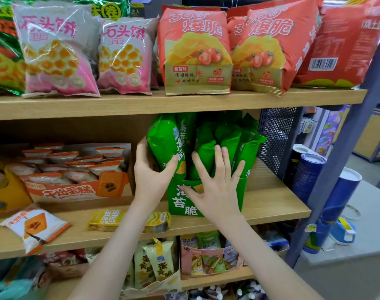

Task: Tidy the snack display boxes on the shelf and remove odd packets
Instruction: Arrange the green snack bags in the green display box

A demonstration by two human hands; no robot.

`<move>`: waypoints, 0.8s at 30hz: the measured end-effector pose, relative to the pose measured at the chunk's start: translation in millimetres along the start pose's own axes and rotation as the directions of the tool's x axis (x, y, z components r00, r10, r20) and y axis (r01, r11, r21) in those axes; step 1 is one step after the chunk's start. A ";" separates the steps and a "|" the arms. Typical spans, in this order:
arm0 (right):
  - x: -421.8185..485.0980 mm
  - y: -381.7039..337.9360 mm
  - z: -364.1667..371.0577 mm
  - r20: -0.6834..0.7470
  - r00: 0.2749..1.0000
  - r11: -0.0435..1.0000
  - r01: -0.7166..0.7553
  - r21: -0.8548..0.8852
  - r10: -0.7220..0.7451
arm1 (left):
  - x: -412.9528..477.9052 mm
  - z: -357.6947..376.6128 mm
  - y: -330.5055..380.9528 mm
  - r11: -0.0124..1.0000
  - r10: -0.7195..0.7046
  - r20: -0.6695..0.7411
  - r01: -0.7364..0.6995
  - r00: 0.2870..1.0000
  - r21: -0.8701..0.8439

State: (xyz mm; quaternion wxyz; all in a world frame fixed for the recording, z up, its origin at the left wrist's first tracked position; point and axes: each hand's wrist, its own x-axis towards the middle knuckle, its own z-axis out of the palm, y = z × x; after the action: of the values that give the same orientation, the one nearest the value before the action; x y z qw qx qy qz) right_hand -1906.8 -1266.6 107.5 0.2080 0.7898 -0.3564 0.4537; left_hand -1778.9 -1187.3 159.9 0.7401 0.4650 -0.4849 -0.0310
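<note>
On the middle shelf [271, 198], right at the fingers: green box [180, 205] full of green packets [206, 137]. Left hand [151, 169] wraps the box's left side, thumb across the leftmost packet's front, likely to steady the box. Right hand [217, 191] lies flat, fingers [219, 156] spread wide over packet fronts and box front, probably to push the row back and upright. Left of the left fingers: orange box [76, 191]. Nearer the shelf edge, loose: yellow packet [104, 219] and orange-white packet [36, 226], likely the odd ones to pull.
</note>
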 end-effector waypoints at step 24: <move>-1.6 12.6 3.3 -0.032 0.998 0.996 0.054 0.073 -0.052 | 25.0 -29.7 44.1 0.958 0.158 -0.062 -0.168 0.986 -0.234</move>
State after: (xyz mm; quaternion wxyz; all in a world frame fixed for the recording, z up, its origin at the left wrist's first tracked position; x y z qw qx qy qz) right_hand -1915.0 -1276.5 104.6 0.1959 0.7994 -0.3152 0.4726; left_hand -1761.4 -1155.3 205.9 0.8008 0.3317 -0.4984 -0.0180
